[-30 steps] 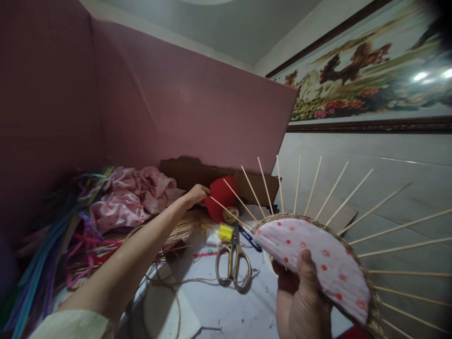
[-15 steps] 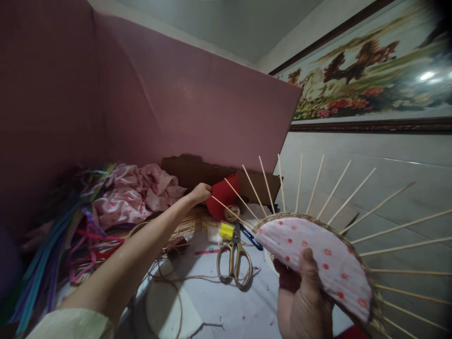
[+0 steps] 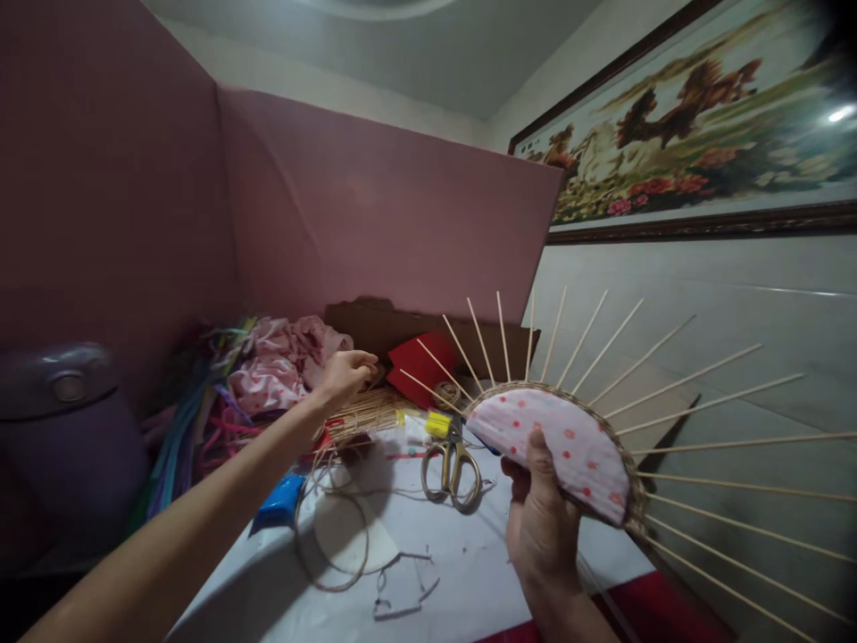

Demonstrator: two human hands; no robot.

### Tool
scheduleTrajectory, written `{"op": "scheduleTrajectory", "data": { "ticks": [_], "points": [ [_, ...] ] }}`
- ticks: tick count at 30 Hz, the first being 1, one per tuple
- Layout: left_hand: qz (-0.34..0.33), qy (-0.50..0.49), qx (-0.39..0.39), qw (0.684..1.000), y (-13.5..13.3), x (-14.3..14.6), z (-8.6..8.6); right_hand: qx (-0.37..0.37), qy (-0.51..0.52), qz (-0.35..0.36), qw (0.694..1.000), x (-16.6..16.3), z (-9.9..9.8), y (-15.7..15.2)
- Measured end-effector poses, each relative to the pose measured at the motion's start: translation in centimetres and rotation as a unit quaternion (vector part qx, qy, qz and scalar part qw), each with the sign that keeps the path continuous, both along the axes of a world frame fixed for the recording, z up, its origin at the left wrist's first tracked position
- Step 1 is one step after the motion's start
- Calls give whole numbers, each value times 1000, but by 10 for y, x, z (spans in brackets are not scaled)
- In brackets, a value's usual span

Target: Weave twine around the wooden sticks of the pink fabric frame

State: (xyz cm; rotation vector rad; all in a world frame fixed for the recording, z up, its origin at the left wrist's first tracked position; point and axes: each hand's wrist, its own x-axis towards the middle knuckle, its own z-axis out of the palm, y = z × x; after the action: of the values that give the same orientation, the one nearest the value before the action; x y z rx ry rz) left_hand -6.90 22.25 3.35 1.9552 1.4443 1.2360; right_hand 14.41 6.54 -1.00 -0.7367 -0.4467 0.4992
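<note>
Head camera: the right hand (image 3: 542, 527) holds the basket base (image 3: 555, 438) up over the table (image 3: 469, 572), just right of the scissors (image 3: 452, 464), with the thumb clamped on the spotted cloth face and the fingers wrapped behind. It looks light, soft padding over a stiff disc, and is best gripped right there on the disc, since the thin spokes (image 3: 669, 393) fanning out look easy to snap. Far side now: the left hand (image 3: 345, 375) hangs above the bundle of sticks (image 3: 365, 413), between the pink cloth (image 3: 281, 366) and the red sheet (image 3: 421, 366), fingers curled half shut, and I can't tell if they've pinched anything.
</note>
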Motion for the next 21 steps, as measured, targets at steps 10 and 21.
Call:
{"op": "scheduleTrajectory", "data": {
  "ticks": [10, 21],
  "points": [
    [-43, 233, -45, 970, -100, -39, 2, -17, -62, -27, 998, 0, -10, 3],
    [131, 396, -107, 903, -120, -50, -31, -8, -91, -31, 995, -1, -13, 4]
  ]
}}
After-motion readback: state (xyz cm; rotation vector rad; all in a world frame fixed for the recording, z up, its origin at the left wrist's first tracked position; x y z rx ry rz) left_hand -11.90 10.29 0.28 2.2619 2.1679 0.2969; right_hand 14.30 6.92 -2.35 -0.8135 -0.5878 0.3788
